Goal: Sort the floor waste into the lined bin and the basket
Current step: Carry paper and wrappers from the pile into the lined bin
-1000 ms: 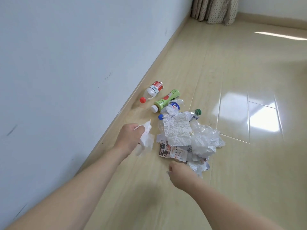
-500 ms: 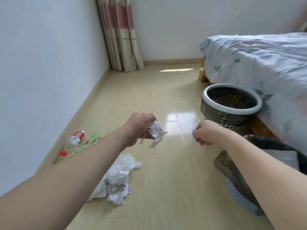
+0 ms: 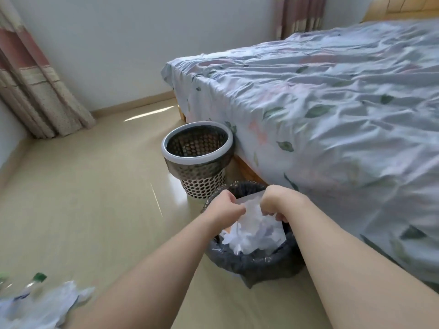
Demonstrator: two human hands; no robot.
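Over the lined bin [image 3: 249,264], both hands [image 3: 223,207] [image 3: 278,203] pinch crumpled paper [image 3: 251,210].

A dark-lined bin [image 3: 254,262] holds crumpled white paper [image 3: 254,231] beside the bed. The perforated basket [image 3: 198,160] stands upright just beyond. Blurred waste [image 3: 40,305] lies on the floor.

No readable text anywhere — no label, brand, number or sign. The blurred waste at the lower left of the frame shows nothing legible.
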